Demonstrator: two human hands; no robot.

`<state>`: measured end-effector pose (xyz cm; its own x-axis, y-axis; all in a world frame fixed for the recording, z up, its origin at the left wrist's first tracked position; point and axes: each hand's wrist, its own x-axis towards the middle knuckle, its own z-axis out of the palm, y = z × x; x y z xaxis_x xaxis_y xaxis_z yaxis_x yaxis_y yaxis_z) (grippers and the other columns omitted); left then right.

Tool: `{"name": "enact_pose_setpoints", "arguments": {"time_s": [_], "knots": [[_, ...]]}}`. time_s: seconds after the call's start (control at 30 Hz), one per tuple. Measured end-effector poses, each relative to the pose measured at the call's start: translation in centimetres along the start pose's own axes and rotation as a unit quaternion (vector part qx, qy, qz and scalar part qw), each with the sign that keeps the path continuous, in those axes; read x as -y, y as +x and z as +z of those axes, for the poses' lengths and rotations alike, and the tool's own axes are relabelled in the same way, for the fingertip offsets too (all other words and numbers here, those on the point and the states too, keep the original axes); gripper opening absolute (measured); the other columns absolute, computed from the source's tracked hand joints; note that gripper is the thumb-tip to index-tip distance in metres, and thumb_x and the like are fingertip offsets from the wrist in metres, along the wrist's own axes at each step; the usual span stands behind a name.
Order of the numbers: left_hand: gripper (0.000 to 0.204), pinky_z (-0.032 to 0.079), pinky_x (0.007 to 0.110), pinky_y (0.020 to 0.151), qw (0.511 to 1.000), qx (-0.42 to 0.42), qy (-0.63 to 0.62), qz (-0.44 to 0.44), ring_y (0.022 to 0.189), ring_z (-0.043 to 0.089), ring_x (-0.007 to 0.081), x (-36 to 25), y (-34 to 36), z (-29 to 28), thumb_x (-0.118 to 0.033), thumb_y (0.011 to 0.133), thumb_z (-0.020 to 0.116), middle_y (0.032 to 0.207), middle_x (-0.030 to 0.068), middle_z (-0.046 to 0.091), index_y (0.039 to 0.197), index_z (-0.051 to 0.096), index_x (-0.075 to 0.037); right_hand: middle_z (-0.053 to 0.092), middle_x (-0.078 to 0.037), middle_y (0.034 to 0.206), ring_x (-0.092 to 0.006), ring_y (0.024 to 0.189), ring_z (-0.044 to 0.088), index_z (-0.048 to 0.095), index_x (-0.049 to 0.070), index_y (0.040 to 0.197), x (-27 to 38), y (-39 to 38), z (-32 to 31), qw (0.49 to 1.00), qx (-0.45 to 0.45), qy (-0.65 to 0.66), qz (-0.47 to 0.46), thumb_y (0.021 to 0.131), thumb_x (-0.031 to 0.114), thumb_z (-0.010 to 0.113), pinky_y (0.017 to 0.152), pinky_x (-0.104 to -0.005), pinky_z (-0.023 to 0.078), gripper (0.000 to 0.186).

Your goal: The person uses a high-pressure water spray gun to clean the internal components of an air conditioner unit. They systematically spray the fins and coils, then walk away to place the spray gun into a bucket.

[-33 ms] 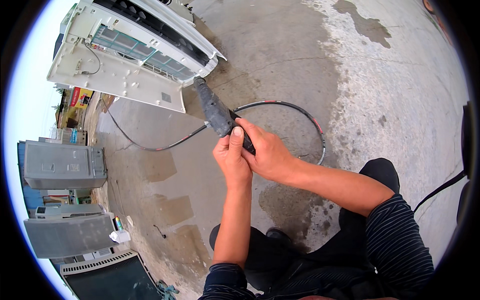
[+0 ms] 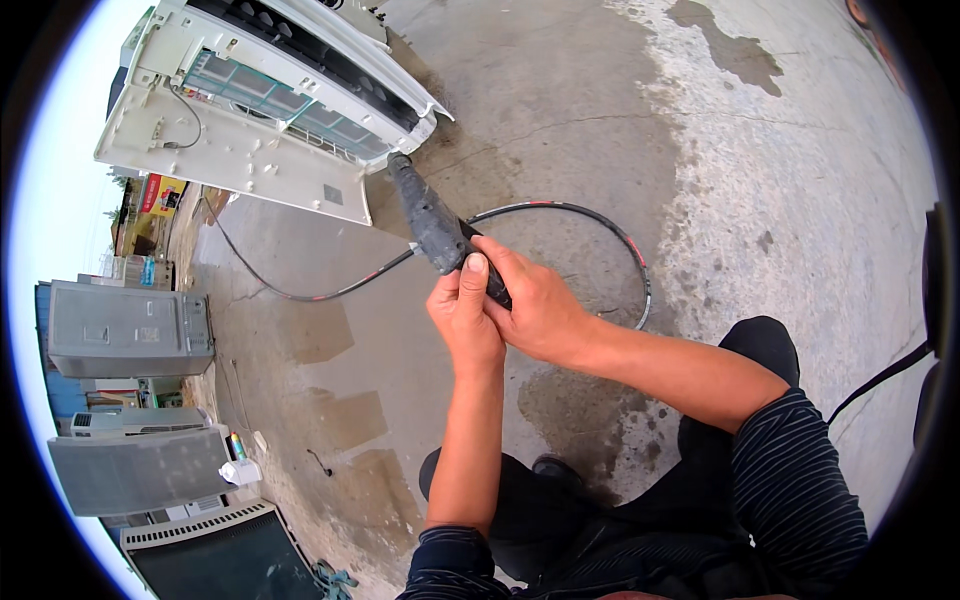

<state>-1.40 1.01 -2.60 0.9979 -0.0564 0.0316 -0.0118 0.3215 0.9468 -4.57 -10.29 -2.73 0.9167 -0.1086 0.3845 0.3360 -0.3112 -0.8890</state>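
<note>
An opened white air conditioner unit (image 2: 270, 105) is lying on wet concrete (image 2: 560, 120), hose (image 2: 590, 215) looped nearby. The dark spray gun (image 2: 432, 218) is gripped tight by both left hand (image 2: 465, 318) and right hand (image 2: 535, 305), fingers wrapped closed.

Spray gun (image 2: 432, 218) in hands (image 2: 505, 310), air-conditioner unit (image 2: 270, 110) ahead-left, hose (image 2: 590, 215) looping right on concrete floor (image 2: 800, 200).

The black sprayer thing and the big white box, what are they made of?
The spray gun, gripped by the left hand and right hand, looks like matte black plastic or rubber, dull and scuffed. Its hose seems rubber, since it bends in a loop. The white air conditioner unit looks like smooth moulded plastic.
</note>
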Motion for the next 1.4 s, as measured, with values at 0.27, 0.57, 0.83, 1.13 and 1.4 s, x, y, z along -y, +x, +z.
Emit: {"name": "enact_pose_setpoints", "arguments": {"time_s": [0.27, 0.57, 0.83, 1.13, 1.4], "knots": [[0.027, 0.050, 0.025, 0.072, 1.000, -0.002, -0.007, -0.003, 0.081, 0.062, 0.0080, 0.39, 0.04, -0.25, -0.025, 0.103, 0.075, 0.092, 0.0019, 0.072, 0.102, 0.075, 0.003, 0.069, -0.031, 0.120, -0.0484, 0.104, 0.070, 0.048, -0.006, 0.145, 0.02, -0.02, 0.07, 1.000, -0.001, -0.014, 0.005, 0.099, 0.022, 0.071, 0.086, -0.0516, 0.058, 0.059], [0.029, 0.047, 0.025, 0.069, 1.000, -0.008, -0.001, -0.011, 0.078, 0.059, 0.0070, 0.42, 0.23, 0.08, -0.027, 0.103, 0.076, 0.088, -0.0001, 0.069, 0.096, 0.073, 0.001, 0.069, -0.031, 0.120, -0.0487, 0.104, 0.070, 0.048, -0.007, 0.145, 0.11, 0.08, -0.08, 1.000, 0.000, -0.019, 0.018, 0.099, 0.023, 0.071, 0.086, -0.0518, 0.058, 0.059], [0.030, 0.046, 0.025, 0.067, 1.000, -0.014, 0.009, -0.015, 0.076, 0.057, 0.0065, 0.43, 0.41, 0.41, -0.027, 0.103, 0.075, 0.086, -0.0006, 0.068, 0.092, 0.072, 0.000, 0.069, -0.031, 0.122, -0.0483, 0.106, 0.070, 0.048, -0.008, 0.145, -0.13, 0.16, -0.20, 1.000, 0.000, -0.020, 0.017, 0.099, 0.022, 0.070, 0.087, -0.0515, 0.058, 0.059], [0.034, 0.051, 0.025, 0.071, 1.000, -0.012, 0.021, -0.014, 0.076, 0.062, 0.0086, 0.74, 0.52, 0.10, -0.032, 0.105, 0.071, 0.087, 0.0018, 0.070, 0.088, 0.069, -0.002, 0.070, -0.030, 0.120, -0.0481, 0.104, 0.070, 0.048, -0.008, 0.145, -0.29, 0.33, -0.24, 1.000, -0.002, -0.013, 0.011, 0.099, 0.023, 0.070, 0.086, -0.0515, 0.058, 0.059], [0.034, 0.050, 0.025, 0.070, 1.000, -0.013, 0.025, -0.011, 0.076, 0.062, 0.0086, 0.70, 0.59, 0.59, -0.032, 0.106, 0.071, 0.087, 0.0020, 0.070, 0.089, 0.069, -0.003, 0.069, -0.031, 0.121, -0.0483, 0.103, 0.071, 0.048, -0.007, 0.145, -0.61, 0.38, -0.40, 1.000, -0.005, -0.011, 0.011, 0.099, 0.023, 0.070, 0.085, -0.0514, 0.059, 0.059]]}}
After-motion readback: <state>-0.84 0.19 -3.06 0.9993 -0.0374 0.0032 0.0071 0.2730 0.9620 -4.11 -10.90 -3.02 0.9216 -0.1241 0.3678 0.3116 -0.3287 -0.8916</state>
